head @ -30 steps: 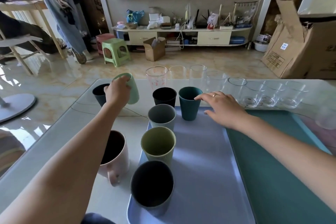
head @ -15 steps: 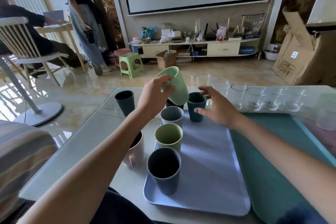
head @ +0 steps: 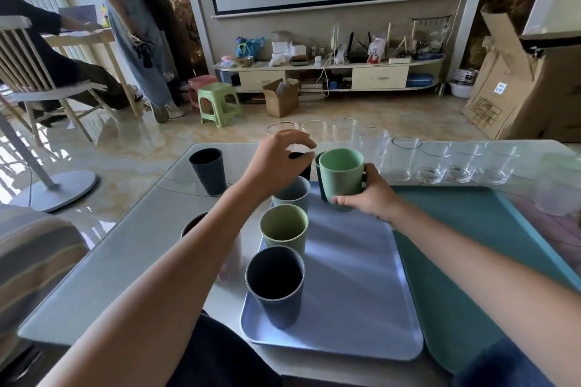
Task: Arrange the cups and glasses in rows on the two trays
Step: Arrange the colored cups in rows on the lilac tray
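My right hand (head: 366,198) grips a mint green cup (head: 341,177), upright just above the far end of the lavender tray (head: 352,292). A dark teal cup sits right behind it, mostly hidden. My left hand (head: 278,163) hovers beside it with loosely curled fingers and holds nothing. Down the tray's left side stand a grey-blue cup (head: 294,195), an olive cup (head: 284,229) and a dark blue cup (head: 275,284). A green tray (head: 471,261) lies to the right. Several clear glasses (head: 434,162) line the table's far edge.
A dark cup (head: 208,170) stands on the table at the left, and a pink mug (head: 195,223) is partly hidden under my left forearm. A frosted glass (head: 559,182) sits at the far right. People, a chair and stools are beyond the table.
The mint green cup passed from my left hand to my right hand and now stands upright near the teal cup. My left hand let go and drew back slightly.
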A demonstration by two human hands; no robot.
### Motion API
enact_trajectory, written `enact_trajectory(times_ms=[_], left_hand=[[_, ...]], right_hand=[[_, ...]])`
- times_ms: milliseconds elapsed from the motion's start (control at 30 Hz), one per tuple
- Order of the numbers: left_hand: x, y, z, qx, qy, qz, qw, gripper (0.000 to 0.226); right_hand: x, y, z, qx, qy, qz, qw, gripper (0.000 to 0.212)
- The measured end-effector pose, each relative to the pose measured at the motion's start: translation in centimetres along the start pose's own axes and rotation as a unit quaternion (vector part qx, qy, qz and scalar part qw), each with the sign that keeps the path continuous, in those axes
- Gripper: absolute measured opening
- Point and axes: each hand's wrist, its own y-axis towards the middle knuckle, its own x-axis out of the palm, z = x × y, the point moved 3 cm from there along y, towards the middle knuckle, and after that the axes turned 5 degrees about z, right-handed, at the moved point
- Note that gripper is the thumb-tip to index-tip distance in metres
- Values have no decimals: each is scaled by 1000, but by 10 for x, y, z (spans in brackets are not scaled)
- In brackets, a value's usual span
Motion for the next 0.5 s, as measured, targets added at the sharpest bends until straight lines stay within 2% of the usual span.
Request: enact_trajectory(times_ms=[133, 233, 300, 400, 500], left_hand=[[-27, 3, -36, -55, 47, 57, 996, 13], [-37, 3, -66, -108, 79, 54, 990, 15], [-38, 3, -82, -136, 95, 45, 985, 16], [-41, 2, -96, -161, 108, 48, 980, 18], [-44, 1, -106, -170, 108, 56, 978, 17]], right_hand=[[18, 7, 25, 33, -10, -7, 999, 82], [32, 5, 32, 53, 33, -58, 996, 83], [38, 4, 37, 68, 63, -62, 994, 88], [41, 6, 41, 67, 46, -52, 995, 90], [41, 5, 43, 90, -12, -98, 991, 87]])
